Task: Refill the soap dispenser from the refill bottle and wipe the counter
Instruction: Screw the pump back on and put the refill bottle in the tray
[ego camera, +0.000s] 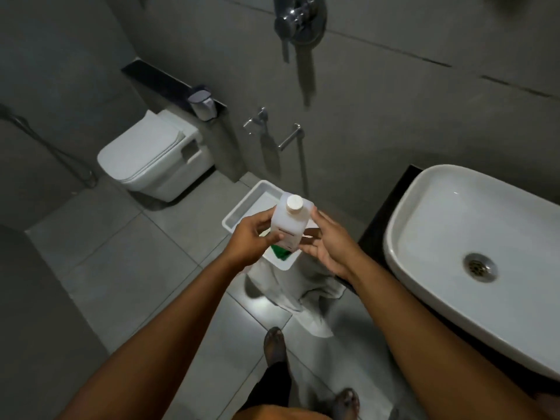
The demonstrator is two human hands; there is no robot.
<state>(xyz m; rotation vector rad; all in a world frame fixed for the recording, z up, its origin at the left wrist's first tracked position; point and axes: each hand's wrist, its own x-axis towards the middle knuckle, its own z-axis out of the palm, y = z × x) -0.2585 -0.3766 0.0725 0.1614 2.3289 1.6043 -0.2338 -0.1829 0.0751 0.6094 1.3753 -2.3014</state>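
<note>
A white refill bottle (287, 222) with a round white cap stands upright in the air in front of me, above the floor. My left hand (253, 239) is shut on its lower left side. My right hand (328, 242) is beside the bottle's right side with its fingers spread, fingertips touching or nearly touching it. Below the bottle a white plastic tray (242, 207) lies on the floor with something green (280, 253) in it. A white cloth (291, 289) lies crumpled on the floor under the tray's near edge. No soap dispenser is in view.
A white basin (439, 237) sits on a dark counter (391, 207) at the right. A white toilet (151, 156) is at the back left, with a small bin (202, 104) on the ledge. Wall taps (300, 19) and a bar (289, 137) are behind. My feet (274, 344) stand on grey tiles.
</note>
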